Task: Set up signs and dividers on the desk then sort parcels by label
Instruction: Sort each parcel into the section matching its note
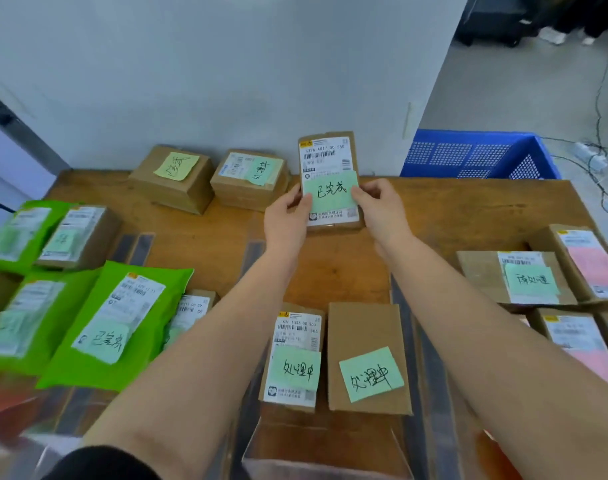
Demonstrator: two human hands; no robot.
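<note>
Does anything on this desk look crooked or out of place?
Mildly: the green sticky note on the plain brown cardboard parcel nearest the camera sits tilted, while the note on the labelled parcel beside it lies straighter. Nothing looks spilled or damaged.

Both forearms were bare from wrist to elbow. A dark, black-looking sleeve [101, 464] covered the left upper arm. Neither hand wore any glove, ring or watch.
</note>
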